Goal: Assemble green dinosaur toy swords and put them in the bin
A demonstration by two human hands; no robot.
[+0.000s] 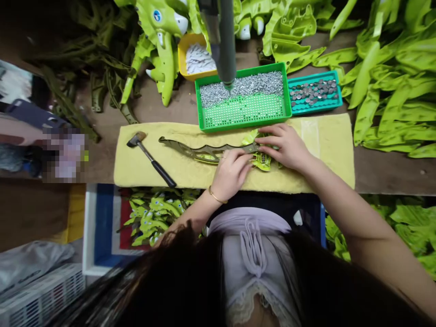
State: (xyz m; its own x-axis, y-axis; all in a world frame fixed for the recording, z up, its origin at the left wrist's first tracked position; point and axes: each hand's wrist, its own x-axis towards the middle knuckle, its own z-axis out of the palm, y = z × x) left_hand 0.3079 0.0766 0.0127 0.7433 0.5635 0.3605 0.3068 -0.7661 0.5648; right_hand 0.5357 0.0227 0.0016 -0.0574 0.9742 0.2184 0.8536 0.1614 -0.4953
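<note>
A long, curved olive-green plastic piece (213,150) lies across a yellow cloth, with a lime-green plastic part (262,162) at its right end. My left hand (232,169) bends its fingers over the olive-green piece near the middle, pressing it from the near side. At the right end, my right hand (289,146) grips where the two parts meet; its fingertips partly cover the joint. A hammer (150,159) with a black handle rests on the cloth to the left, apart from both hands.
Behind the yellow cloth (329,156) stand a green tray (243,127) of small metal pins, a teal tray (315,109) of round metal pieces and a yellow bin (183,56) of white parts. A grey driver-like tool (225,45) hangs above. Lime-green parts (402,100) pile up right.
</note>
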